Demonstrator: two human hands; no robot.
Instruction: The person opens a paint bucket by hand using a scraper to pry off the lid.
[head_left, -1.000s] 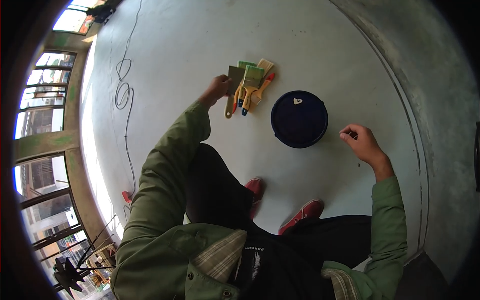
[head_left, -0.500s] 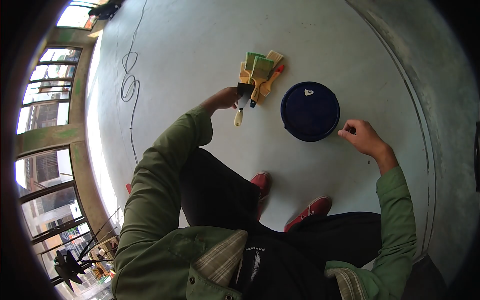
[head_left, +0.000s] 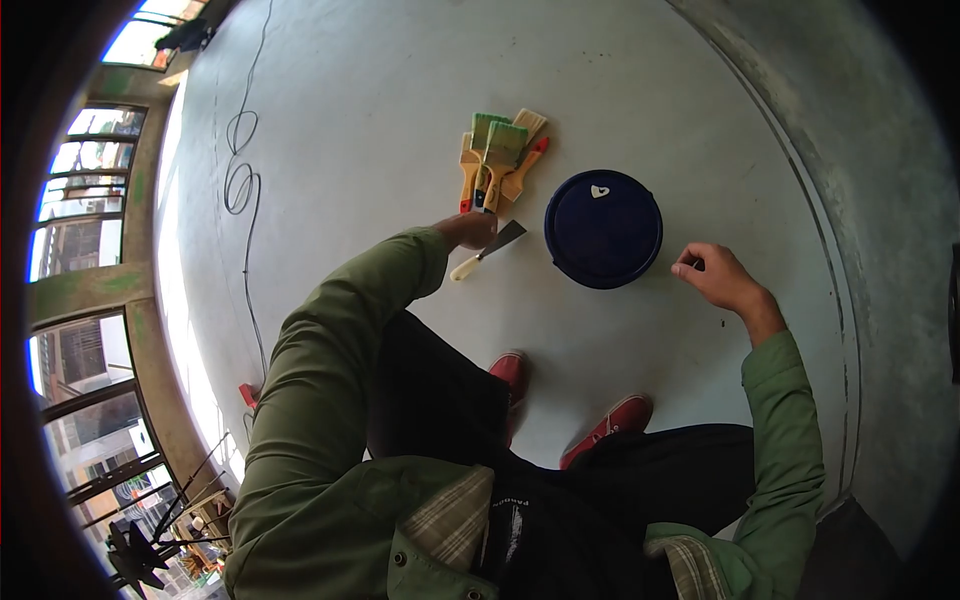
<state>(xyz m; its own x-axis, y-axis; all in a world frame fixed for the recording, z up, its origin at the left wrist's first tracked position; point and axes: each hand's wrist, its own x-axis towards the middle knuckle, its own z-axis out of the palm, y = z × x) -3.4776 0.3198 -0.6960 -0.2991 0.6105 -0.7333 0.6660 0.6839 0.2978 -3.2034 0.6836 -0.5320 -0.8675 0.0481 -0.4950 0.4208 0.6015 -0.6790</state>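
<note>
My left hand (head_left: 478, 231) is closed over the handle ends of a bundle of paintbrushes (head_left: 500, 150) lying on the floor; its fingertips are partly hidden. The brushes have green and pale bristles and wooden handles, some red-tipped. Just beside this hand, a putty knife (head_left: 503, 240) with a cream handle and dark blade lies at a slant. To the right stands a round dark blue lidded bucket (head_left: 605, 235) with a small whitish piece on its lid. My right hand (head_left: 722, 278) hovers right of the bucket, fingers loosely curled, with nothing visible in them.
A thin black cable (head_left: 240, 190) loops along the floor at left, near a small red object (head_left: 248, 395). Windows (head_left: 90, 350) line the left side. A grey wall (head_left: 850, 150) curves along the right. My red shoes (head_left: 610, 430) are below the bucket.
My left hand has moved down and right, off the putty knife and onto the brush handles. The putty knife now lies turned at a slant. My right hand stays curled near the bucket.
</note>
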